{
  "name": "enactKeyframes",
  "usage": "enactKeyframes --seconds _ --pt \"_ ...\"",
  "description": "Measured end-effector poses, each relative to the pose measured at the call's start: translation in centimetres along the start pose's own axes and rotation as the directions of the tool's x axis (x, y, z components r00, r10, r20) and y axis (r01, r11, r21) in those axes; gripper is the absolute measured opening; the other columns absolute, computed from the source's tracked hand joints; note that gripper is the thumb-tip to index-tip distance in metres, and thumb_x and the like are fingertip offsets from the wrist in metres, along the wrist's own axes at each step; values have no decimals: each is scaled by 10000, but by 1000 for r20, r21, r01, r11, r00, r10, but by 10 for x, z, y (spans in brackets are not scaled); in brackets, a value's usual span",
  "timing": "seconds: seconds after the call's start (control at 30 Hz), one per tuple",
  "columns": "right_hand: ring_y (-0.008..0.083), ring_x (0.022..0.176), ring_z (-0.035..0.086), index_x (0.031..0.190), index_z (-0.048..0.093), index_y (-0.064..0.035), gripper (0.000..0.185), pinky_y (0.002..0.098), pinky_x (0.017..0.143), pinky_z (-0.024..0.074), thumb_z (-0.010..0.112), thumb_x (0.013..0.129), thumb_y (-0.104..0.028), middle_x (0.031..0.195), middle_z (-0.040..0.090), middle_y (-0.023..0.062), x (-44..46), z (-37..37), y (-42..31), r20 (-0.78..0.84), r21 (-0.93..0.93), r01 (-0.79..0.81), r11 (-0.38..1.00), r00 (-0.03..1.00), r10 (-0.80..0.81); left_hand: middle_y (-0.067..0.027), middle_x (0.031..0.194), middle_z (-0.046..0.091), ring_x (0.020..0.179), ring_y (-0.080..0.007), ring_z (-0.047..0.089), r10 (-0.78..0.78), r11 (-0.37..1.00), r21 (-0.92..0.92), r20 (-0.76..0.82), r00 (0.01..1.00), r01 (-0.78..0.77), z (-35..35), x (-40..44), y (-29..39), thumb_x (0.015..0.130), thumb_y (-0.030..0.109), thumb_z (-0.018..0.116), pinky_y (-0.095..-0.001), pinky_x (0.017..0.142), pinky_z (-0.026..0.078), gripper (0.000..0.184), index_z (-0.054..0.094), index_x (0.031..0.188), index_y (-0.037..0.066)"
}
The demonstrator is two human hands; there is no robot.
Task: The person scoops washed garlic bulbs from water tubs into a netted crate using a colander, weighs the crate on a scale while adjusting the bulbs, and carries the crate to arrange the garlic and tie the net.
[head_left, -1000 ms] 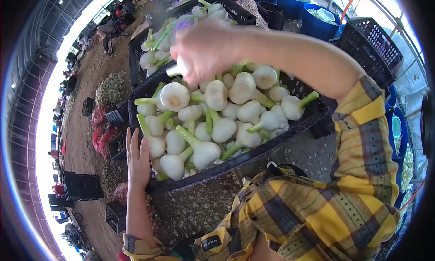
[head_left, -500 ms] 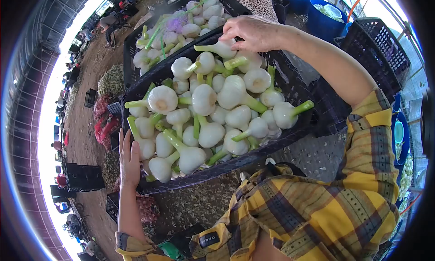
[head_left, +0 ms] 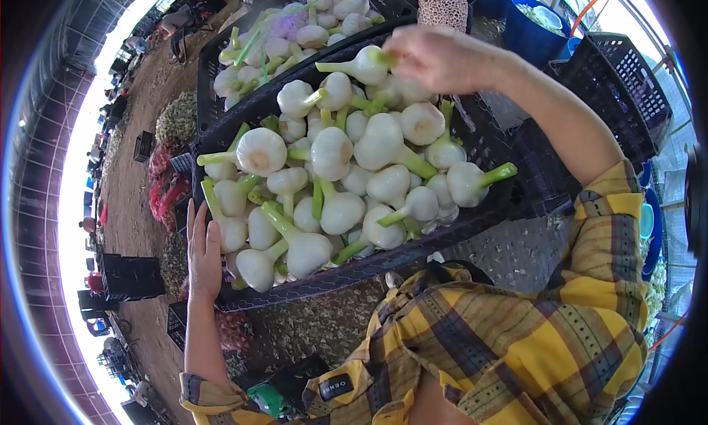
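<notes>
A black plastic crate (head_left: 346,274) in front of me is heaped with white garlic bulbs (head_left: 332,153) with short green stems. My left hand (head_left: 204,259) lies against the crate's left end, fingers stretched out and holding nothing. Over the far right corner is my right hand (head_left: 439,58), blurred by motion, its fingers curled closed around a green garlic stem (head_left: 383,57). The bulb belonging to that stem is mostly hidden by the hand. Just left of the fingers, another garlic bulb (head_left: 365,66) lies on the heap with its stem pointing left.
Behind stands a second black crate (head_left: 209,104) of garlic with purple netting (head_left: 284,23). Stacked black crates (head_left: 616,85) and a blue tub (head_left: 527,37) are at right. Red net sacks (head_left: 164,189) lie on the dirt floor at left. A person in patterned clothing (head_left: 441,6) is beyond.
My right hand has lifted off the bulb at the far edge and shifted right, now at a green stem. My left hand stays at the crate's end. The view has shifted slightly.
</notes>
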State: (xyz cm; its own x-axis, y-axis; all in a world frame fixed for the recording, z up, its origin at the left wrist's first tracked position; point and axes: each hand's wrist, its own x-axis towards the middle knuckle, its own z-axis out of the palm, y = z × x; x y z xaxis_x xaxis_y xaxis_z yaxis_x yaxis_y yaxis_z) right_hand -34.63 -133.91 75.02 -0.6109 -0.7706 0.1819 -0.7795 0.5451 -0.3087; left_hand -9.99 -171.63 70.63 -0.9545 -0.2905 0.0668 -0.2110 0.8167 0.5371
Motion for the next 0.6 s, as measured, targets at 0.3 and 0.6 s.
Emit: enactKeyframes --seconds 0.3,0.6 --pt "334 857 603 948 543 -7 240 424 792 459 511 900 -240 848 604 177 46 6 -13 179 -217 134 967 979 -96 -165 1510 217 1392 -294 220 -14 998 57 9 1000 13 1 0 -4 986 335 358 -379 1117 193 519 380 1375 -8" --pt "324 769 625 854 623 10 318 441 719 466 441 900 -247 823 634 193 14 -66 -48 218 -206 -83 975 968 128 -162 1509 220 1388 -288 229 -4 1000 26 -2 1000 4 0 1 -11 987 350 359 -374 1114 199 516 392 1372 8"
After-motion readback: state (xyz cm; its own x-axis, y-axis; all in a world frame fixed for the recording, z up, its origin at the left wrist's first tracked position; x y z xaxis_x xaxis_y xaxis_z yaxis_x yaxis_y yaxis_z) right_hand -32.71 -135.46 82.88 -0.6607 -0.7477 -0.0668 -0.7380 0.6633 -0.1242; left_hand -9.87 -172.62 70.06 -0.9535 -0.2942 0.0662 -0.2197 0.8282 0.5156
